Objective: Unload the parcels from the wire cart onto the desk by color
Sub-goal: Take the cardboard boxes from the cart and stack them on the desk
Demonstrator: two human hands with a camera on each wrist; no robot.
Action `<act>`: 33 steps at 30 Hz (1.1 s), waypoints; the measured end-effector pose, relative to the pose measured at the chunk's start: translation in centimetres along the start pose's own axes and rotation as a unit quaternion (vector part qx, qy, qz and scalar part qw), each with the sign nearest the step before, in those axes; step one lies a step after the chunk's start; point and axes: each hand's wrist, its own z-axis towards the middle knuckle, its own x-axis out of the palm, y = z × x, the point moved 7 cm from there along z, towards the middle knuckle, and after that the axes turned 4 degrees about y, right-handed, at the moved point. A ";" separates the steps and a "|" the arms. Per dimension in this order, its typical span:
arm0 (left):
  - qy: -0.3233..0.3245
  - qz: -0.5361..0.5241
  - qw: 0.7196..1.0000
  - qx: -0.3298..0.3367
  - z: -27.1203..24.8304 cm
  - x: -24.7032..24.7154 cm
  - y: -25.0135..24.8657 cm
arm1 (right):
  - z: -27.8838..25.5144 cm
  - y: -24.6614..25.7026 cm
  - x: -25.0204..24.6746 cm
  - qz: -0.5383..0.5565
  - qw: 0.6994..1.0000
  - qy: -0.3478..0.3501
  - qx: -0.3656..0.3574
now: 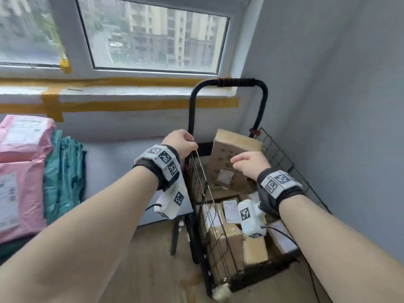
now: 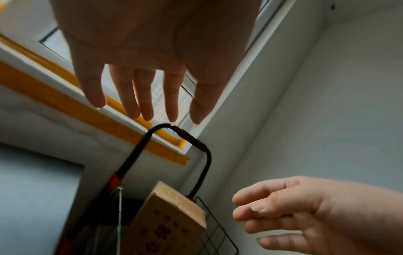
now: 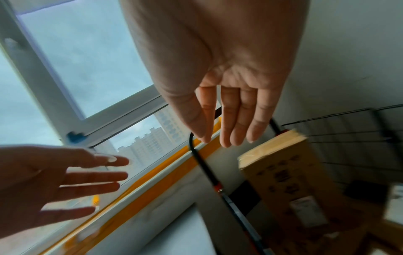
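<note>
The black wire cart (image 1: 282, 154) stands in the room's corner and holds several brown cardboard parcels (image 1: 220, 235). A larger brown box (image 1: 231, 147) leans upright against the cart's back. My left hand (image 1: 185, 141) hovers by the cart's left post, fingers straight and holding nothing, as the left wrist view shows (image 2: 139, 103). My right hand (image 1: 242, 160) hangs over the cart in front of the leaning box (image 3: 290, 172), fingers relaxed and empty (image 3: 226, 131). On the grey desk (image 1: 105, 162) at the left lie pink parcels (image 1: 21, 138) and teal parcels (image 1: 63, 178).
The cart's black handle (image 1: 236, 82) rises in front of the window sill with yellow tape (image 1: 140, 106). A grey wall (image 1: 338, 106) closes in the cart's right side. Wooden floor (image 1: 157, 270) shows between desk and cart. Cables trail from the wrist cameras.
</note>
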 end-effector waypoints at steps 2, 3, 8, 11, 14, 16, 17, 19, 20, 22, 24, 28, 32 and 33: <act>0.017 0.010 1.000 -0.002 0.4 4.5 -2.1 | 0.3 -4.4 -2.8 0.002 1.000 -0.005 0.016; 0.029 0.018 0.999 -0.005 0.7 6.8 -2.9 | 0.6 -6.6 -4.1 0.006 1.000 -0.006 0.024; 0.073 0.037 0.996 -0.031 2.2 16.8 -5.6 | 2.6 -15.8 -9.4 0.005 0.998 -0.001 0.058; 0.099 0.057 0.992 -0.047 2.7 19.6 -5.4 | 4.0 -18.8 -10.1 0.012 0.997 0.001 0.076; 0.111 0.067 0.988 -0.079 4.0 20.8 -4.4 | 6.2 -20.5 -9.5 0.019 0.996 0.022 0.083; 0.109 0.069 0.986 -0.101 5.3 20.9 -3.5 | 7.9 -20.6 -8.8 0.028 0.996 0.035 0.083; 0.106 0.070 0.986 -0.107 6.2 20.9 -3.1 | 8.8 -20.6 -8.4 0.032 0.995 0.040 0.084; 0.102 0.074 0.985 -0.114 8.2 21.0 -2.4 | 10.8 -20.2 -8.0 0.032 0.995 0.046 0.087; 0.101 0.075 0.985 -0.116 9.4 21.0 -2.2 | 11.9 -19.8 -8.0 0.029 0.995 0.046 0.087; 0.096 0.068 0.986 -0.121 12.1 21.1 -1.7 | 14.3 -18.9 -8.1 0.023 0.995 0.041 0.086; 0.077 0.048 0.988 -0.124 15.2 20.7 -1.4 | 17.0 -17.8 -8.3 0.006 0.996 0.029 0.088; 0.024 0.023 0.993 -0.111 21.7 19.0 -0.5 | 23.0 -15.2 -8.0 -0.051 0.995 0.004 0.086; 0.019 0.000 0.993 -0.115 27.7 18.7 1.4 | 28.9 -12.5 -6.0 -0.127 0.990 -0.017 0.056; 0.022 -0.005 0.992 -0.124 28.9 19.0 2.1 | 30.1 -11.9 -5.2 -0.152 0.987 -0.016 0.042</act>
